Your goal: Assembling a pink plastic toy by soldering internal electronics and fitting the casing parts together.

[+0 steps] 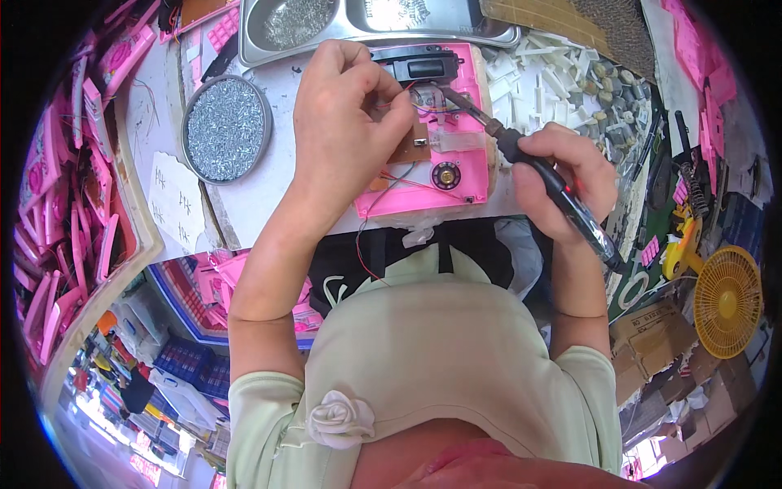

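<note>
Right grip [562,183] wraps black soldering iron [521,159]; left grip [346,122] pinches thin red wire [389,102] over glossy pink plastic housing [456,163] with brown circuit board [413,147], near table's front edge.

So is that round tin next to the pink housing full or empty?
Full. The round tin is heaped nearly to its rim with small silvery metal parts, probably screws; none of its bottom shows.
</note>
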Tool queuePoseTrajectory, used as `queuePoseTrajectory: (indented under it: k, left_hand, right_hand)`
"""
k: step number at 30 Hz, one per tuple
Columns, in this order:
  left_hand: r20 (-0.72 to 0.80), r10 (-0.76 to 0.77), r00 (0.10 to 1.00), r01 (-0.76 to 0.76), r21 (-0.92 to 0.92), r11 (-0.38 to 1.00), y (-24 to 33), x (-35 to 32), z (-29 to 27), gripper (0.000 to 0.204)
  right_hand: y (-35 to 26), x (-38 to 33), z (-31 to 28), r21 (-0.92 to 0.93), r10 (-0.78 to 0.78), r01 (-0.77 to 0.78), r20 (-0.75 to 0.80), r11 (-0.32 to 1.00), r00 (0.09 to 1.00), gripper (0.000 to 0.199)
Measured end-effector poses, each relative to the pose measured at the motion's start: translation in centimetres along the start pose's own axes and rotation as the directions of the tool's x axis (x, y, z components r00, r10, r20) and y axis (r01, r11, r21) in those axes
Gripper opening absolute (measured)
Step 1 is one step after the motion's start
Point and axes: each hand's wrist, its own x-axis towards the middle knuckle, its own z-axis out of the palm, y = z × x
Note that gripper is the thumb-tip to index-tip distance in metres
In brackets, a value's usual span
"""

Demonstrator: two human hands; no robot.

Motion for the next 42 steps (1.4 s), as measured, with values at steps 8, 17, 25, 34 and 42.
queuePoseTrajectory:
  k: [8, 17, 25, 34, 42]
  left_hand:
    - [-0.004, 0.014, 1.000, -0.014, 0.020, 1.000, -0.3, 0.1, 0.1, 0.011]
    - [-0.023, 0.021, 1.000, -0.021, 0.010, 1.000, -0.4, 0.0, 0.2, 0.012]
    - [-0.035, 0.019, 0.999, -0.019, -0.007, 1.000, -0.5, -0.1, 0.3, 0.012]
    - [-0.038, 0.011, 0.999, -0.011, 0.001, 1.000, -0.1, 0.1, 0.4, 0.011]
    - [-0.076, 0.023, 0.997, -0.022, 0.010, 1.000, -0.3, -0.1, 0.7, 0.012]
  right_hand:
    - [0.4, 0.3, 0.7, -0.022, -0.037, 0.039, 0.076, 0.999, 0.996, 0.025]
    - [0.4, 0.9, 0.9, -0.051, -0.061, 0.065, 0.085, 0.997, 0.995, 0.026]
    - [1.2, 1.4, 1.1, -0.046, -0.204, 0.209, 0.084, 0.977, 0.975, 0.029]
    - [0.6, 1.4, 0.3, -0.072, -0.109, 0.119, 0.132, 0.990, 0.985, 0.030]
    - [0.7, 1.9, 0.5, -0.092, -0.125, 0.140, 0.154, 0.986, 0.980, 0.030]
